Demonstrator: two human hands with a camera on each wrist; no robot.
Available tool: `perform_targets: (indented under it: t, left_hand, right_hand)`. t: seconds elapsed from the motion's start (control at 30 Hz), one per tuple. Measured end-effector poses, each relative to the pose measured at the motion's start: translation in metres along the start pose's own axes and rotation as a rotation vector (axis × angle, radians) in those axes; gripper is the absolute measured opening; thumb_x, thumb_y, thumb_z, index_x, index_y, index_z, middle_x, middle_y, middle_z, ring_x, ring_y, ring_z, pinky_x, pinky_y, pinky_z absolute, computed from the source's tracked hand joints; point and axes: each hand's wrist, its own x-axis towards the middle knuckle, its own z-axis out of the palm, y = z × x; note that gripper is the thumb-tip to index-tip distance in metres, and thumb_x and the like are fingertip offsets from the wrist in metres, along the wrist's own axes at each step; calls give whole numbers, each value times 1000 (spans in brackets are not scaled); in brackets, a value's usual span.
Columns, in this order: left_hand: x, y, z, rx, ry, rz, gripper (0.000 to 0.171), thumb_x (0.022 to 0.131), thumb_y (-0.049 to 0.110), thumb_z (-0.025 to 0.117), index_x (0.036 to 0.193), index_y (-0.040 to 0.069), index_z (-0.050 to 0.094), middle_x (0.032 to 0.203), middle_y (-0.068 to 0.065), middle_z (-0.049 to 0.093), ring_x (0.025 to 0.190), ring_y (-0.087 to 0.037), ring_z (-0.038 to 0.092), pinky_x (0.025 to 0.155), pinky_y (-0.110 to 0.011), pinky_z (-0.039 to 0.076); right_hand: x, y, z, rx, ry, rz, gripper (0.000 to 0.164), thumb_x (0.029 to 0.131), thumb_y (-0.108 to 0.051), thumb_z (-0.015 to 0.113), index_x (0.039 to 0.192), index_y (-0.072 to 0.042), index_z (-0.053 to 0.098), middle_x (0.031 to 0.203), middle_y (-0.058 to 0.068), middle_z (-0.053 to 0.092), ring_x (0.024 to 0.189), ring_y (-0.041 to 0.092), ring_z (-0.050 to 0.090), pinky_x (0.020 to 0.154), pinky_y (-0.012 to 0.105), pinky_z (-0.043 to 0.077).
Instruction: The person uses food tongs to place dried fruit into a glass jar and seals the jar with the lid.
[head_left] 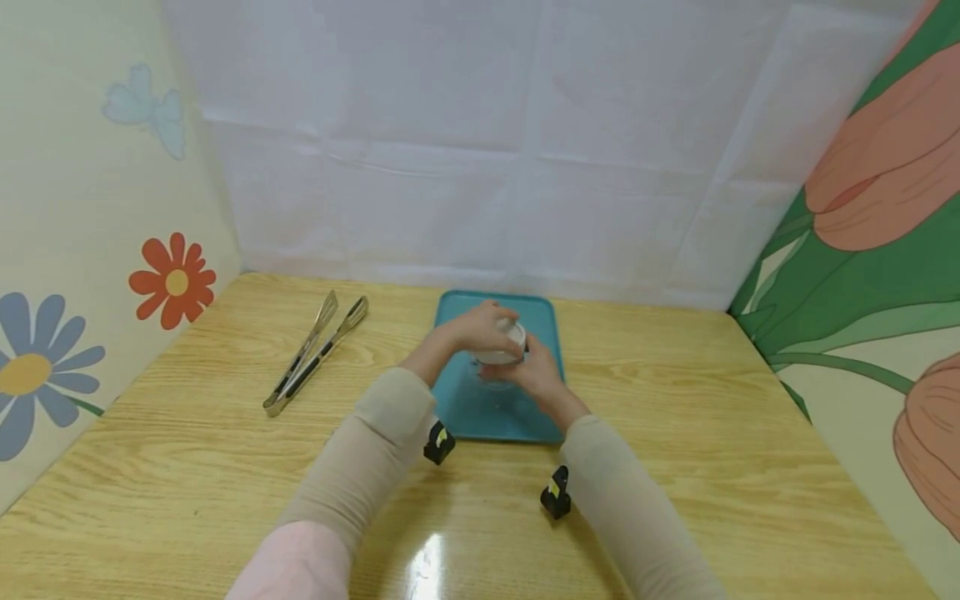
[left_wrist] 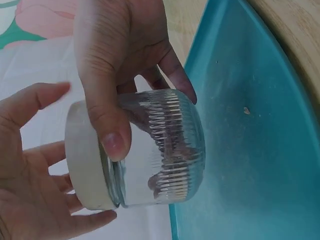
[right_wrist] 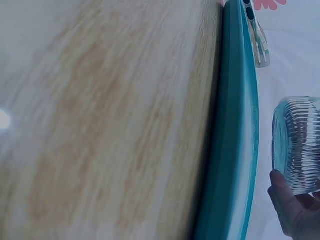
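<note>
A ribbed clear glass jar [left_wrist: 175, 150] with a white lid [left_wrist: 87, 155] is held over a blue tray [head_left: 495, 425]. My right hand [head_left: 536, 371] grips the jar's body; in the left wrist view its thumb lies across the glass near the lid's edge. Around the lid my left hand [head_left: 483, 331] spreads its fingers, with a gap showing between the uppermost digit and the lid; some fingertips are hidden behind it. The right wrist view catches only the jar's base end [right_wrist: 297, 145] and part of the right hand [right_wrist: 297, 215].
Metal tongs [head_left: 311, 358] with black grips lie on the wooden table [head_left: 712, 433], left of the tray. A small pale speck [left_wrist: 246, 110] sits on the tray. White sheeting [head_left: 480, 167] hangs behind, and painted panels stand at both sides.
</note>
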Motion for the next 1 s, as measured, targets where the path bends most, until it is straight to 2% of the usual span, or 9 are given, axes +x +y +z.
perform_targets:
  t: [0.1, 0.23, 0.3, 0.4, 0.47, 0.6, 0.77, 0.87, 1.0]
  left_hand:
    - [0, 3, 4, 69, 93, -64, 68, 76, 49, 56, 128, 8, 41, 124, -15, 40, 106, -30, 40, 79, -42, 38]
    - [-1, 13, 10, 223, 162, -237, 78, 68, 69, 48, 122, 12, 48, 114, -13, 44, 102, -32, 41, 73, -45, 38]
    - [-1, 17, 13, 267, 169, -302, 75, 67, 70, 46, 114, 12, 53, 110, -13, 44, 99, -31, 41, 70, -45, 39]
    - [0, 21, 15, 294, 176, -336, 64, 70, 67, 48, 101, 11, 58, 103, -12, 45, 94, -29, 42, 68, -44, 39]
    - [0, 22, 15, 294, 177, -329, 57, 72, 63, 49, 97, 12, 59, 99, -11, 45, 91, -28, 42, 66, -43, 39]
    - [1, 19, 15, 291, 167, -274, 47, 73, 56, 54, 93, 14, 59, 91, -8, 44, 82, -24, 42, 62, -40, 39]
    - [0, 17, 10, 295, 132, -187, 41, 71, 46, 59, 99, 17, 59, 91, -6, 44, 80, -22, 41, 61, -38, 38]
    - [-3, 17, 7, 284, 107, -135, 44, 69, 40, 62, 107, 18, 58, 96, -6, 45, 82, -22, 43, 61, -38, 38]
    - [-4, 16, 3, 267, 67, -69, 54, 70, 35, 63, 120, 17, 52, 104, -7, 46, 85, -22, 44, 62, -37, 39]
  right_hand:
    - [1, 0, 1, 57, -17, -51, 63, 66, -13, 75, 121, -14, 43, 113, 5, 47, 99, 21, 47, 75, 37, 43]
    - [2, -1, 2, 95, -15, -77, 55, 64, -7, 75, 114, -11, 51, 108, 5, 52, 95, 22, 50, 75, 35, 43]
    - [2, -2, 2, 92, -7, -66, 54, 64, -6, 76, 113, -9, 51, 106, 6, 53, 94, 22, 51, 74, 34, 44]
    - [2, -2, 2, 79, 13, -39, 59, 63, -7, 76, 115, -10, 50, 108, 6, 52, 96, 21, 50, 74, 33, 44]
    - [2, -1, 1, 59, 21, -40, 63, 63, -8, 77, 118, -10, 47, 111, 5, 51, 99, 21, 49, 74, 33, 44]
    - [0, -3, -1, 50, -1, -52, 67, 65, -9, 75, 123, -13, 42, 116, 4, 48, 102, 20, 46, 76, 34, 43]
    - [-1, 0, -3, 25, -38, -42, 70, 66, -17, 75, 125, -20, 39, 116, 0, 48, 99, 18, 49, 76, 34, 43]
    - [0, 3, -4, -18, -36, -29, 71, 65, -22, 76, 125, -24, 38, 114, -4, 49, 97, 15, 49, 76, 34, 43]
    - [0, 3, -3, -48, -30, -22, 72, 65, -24, 76, 125, -23, 38, 113, -3, 48, 98, 16, 48, 77, 35, 42]
